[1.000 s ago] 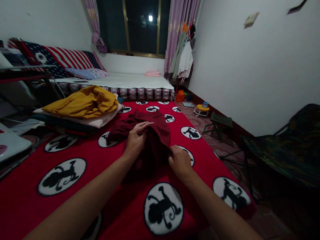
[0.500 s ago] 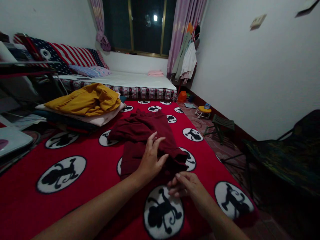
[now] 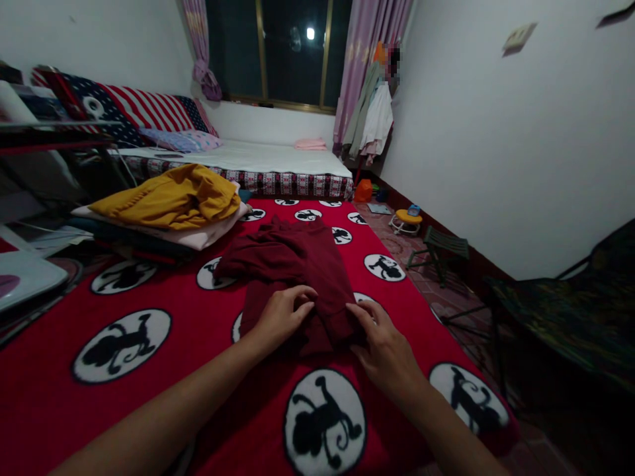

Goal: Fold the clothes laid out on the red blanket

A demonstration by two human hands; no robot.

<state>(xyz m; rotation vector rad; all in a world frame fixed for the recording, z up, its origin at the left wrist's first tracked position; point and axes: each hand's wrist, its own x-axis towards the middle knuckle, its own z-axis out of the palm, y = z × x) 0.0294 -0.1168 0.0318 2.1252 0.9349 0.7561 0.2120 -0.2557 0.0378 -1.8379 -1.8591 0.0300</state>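
Note:
A dark red garment (image 3: 307, 261) lies partly folded on the red blanket (image 3: 208, 396), its near part bunched beneath my hands. My left hand (image 3: 282, 314) is closed at the garment's near side, thumb and forefinger brought together on the cloth. At the near right corner, my right hand (image 3: 387, 340) pinches the garment's edge between thumb and fingers. Some of the right fingertips are hidden under the cloth. Which part of the garment each hand grips cannot be made out.
On the left is a stack of folded clothes with a yellow garment (image 3: 173, 198) on top. Behind stands a bed (image 3: 258, 155) with pillows. A folding stool (image 3: 441, 248), a small yellow stool (image 3: 407, 218) and a camouflage chair (image 3: 570, 317) stand on the right.
My left hand has moved down and left, its spread fingers closing on the garment. My right hand has moved up and slightly right and taken hold of the garment's near right corner.

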